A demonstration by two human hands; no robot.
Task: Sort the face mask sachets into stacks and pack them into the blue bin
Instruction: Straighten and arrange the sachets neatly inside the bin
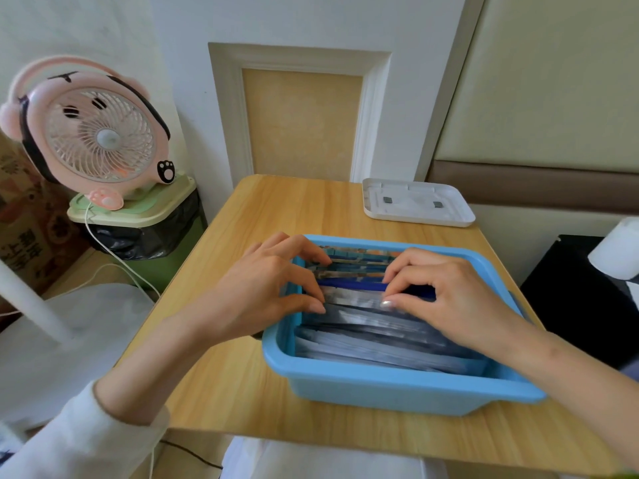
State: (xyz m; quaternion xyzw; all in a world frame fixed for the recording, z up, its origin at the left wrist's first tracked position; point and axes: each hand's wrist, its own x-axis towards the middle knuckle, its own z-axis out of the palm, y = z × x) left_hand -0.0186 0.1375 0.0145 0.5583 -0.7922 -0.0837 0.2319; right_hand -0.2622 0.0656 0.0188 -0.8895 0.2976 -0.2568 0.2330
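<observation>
We see glossy foil sachets standing on edge, packed in rows inside the rectangular blue plastic bin on the wood-grain bench. Our left hand and right hand reach in with fingers curled, pinching silver and dark-blue sachet tops mid-bin. A flat white plastic lid lies behind.

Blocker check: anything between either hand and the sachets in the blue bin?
Nothing visible. Left hand and right hand both pinch the sachets standing in the blue bin; the white tray lies apart behind it.
</observation>
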